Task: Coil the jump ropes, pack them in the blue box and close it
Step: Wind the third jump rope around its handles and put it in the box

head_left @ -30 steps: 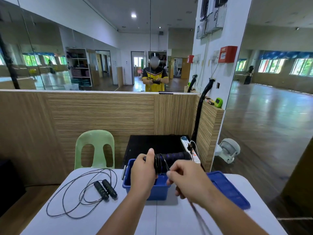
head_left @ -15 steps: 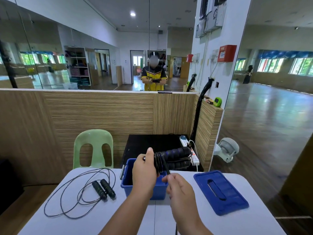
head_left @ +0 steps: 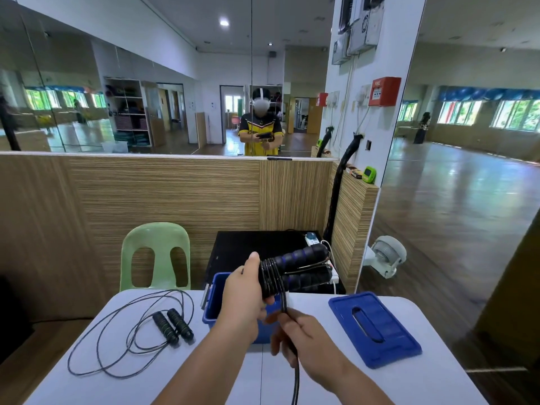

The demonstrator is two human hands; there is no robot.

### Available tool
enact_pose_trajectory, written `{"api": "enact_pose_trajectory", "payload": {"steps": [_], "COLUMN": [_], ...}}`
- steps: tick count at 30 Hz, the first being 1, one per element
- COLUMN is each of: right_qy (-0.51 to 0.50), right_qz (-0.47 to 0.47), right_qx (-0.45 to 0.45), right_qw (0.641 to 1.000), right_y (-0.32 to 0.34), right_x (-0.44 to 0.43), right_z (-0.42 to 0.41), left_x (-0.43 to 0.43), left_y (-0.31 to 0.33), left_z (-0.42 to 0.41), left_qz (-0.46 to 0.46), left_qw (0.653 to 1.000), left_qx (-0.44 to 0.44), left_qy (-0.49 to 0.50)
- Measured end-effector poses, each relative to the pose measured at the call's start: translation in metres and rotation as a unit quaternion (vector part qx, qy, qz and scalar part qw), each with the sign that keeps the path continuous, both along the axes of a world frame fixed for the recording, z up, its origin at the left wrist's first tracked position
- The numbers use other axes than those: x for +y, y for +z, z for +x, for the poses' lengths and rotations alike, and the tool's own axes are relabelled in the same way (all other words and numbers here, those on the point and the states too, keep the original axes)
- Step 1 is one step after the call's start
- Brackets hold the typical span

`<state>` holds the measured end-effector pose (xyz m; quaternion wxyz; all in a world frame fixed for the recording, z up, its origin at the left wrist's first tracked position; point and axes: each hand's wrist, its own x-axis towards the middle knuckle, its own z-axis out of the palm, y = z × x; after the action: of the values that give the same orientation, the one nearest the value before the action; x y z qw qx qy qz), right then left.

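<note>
My left hand [head_left: 244, 299] grips the two black-and-blue handles of a jump rope [head_left: 304, 266], held side by side above the blue box [head_left: 214, 302]. Several turns of black cord are wound round the handles next to my thumb. My right hand [head_left: 304, 337] pinches the loose cord just below the handles; the cord runs down out of view. A second jump rope [head_left: 172, 324] with black-and-green handles lies uncoiled on the white table [head_left: 163, 384] at the left. The blue lid [head_left: 377, 325] lies flat on the table at the right.
A green plastic chair [head_left: 156, 258] stands behind the table on the left. Behind the box is a black unit [head_left: 248, 249] with a power strip. A wood-panelled partition with mirrors rises beyond, and a small fan [head_left: 387, 255] sits on the floor at the right.
My right hand has drawn back and down toward me along the cord, uncovering the lid. The handles have risen slightly and tilted up in my left hand.
</note>
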<state>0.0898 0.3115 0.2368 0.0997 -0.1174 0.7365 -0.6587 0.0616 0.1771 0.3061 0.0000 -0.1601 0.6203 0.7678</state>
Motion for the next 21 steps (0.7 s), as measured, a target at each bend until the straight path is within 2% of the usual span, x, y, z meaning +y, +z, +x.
{"api": "enact_pose_trajectory", "payload": {"steps": [3, 5, 7, 9, 14, 16, 21], "right_qy": [0.039, 0.047, 0.064, 0.090, 0.096, 0.138, 0.130], "right_qz": [-0.004, -0.062, -0.106, -0.105, 0.095, 0.192, 0.293], "right_qx": [-0.057, -0.113, -0.120, -0.089, -0.093, -0.043, 0.036], "right_qw": [0.998, 0.991, 0.985, 0.986, 0.986, 0.971, 0.947], "right_y": [0.006, 0.011, 0.022, 0.035, 0.081, 0.104, 0.154], "right_x": [0.009, 0.019, 0.030, 0.038, 0.058, 0.061, 0.053], "right_z": [-0.006, -0.016, -0.026, -0.032, -0.059, -0.070, -0.076], "left_x": [0.000, -0.002, -0.003, -0.003, -0.011, -0.014, -0.016], "left_y": [0.005, 0.008, 0.009, 0.009, 0.016, 0.019, 0.018], "left_z": [0.007, 0.009, 0.014, 0.019, 0.025, 0.026, 0.027], "left_qz": [0.028, 0.031, 0.024, 0.016, -0.025, -0.060, -0.139], "left_qw": [0.999, 0.998, 0.996, 0.994, 0.985, 0.980, 0.972], "left_qx": [-0.024, -0.034, -0.038, -0.045, -0.016, 0.001, 0.052], "left_qy": [-0.029, -0.052, -0.079, -0.102, -0.172, -0.191, -0.181]}}
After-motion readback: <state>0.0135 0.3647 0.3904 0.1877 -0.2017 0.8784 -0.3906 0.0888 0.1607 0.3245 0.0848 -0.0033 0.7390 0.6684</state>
